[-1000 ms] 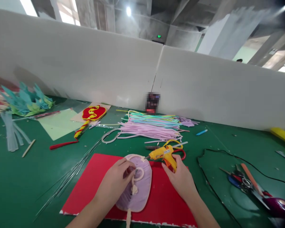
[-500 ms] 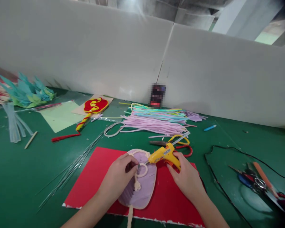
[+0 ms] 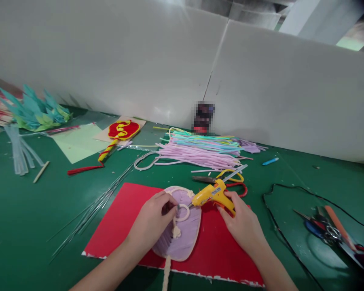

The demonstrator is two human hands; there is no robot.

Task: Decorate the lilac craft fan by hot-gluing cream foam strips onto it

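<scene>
My right hand (image 3: 244, 224) grips a yellow hot glue gun (image 3: 210, 194) with a clear glue stick (image 3: 237, 171) in its back. Its nozzle points left, close to the upper edge of a cream pipe-cleaner ring (image 3: 188, 213). Thumb and fingertips of my left hand (image 3: 154, 216) are pinched at the ring's upper left. Beneath both lies a lilac oval fan (image 3: 186, 244) with a cream rim and braided cream handle (image 3: 167, 271). A small cream flower (image 3: 176, 232) sits below the ring. The fan rests on a red board (image 3: 115, 218).
Behind the gun lie scissors (image 3: 241, 189) and pink and mint pipe cleaners (image 3: 197, 155). Left are metal wires (image 3: 94, 212), a red-yellow fan (image 3: 124, 129) and glue sticks (image 3: 20, 155). A black cable (image 3: 276, 226) and pliers (image 3: 324, 230) lie right.
The camera view has shifted slightly, so everything sits a little higher and farther right. Both hands keep nearly the same pose, with the gun's nozzle still by the ring.
</scene>
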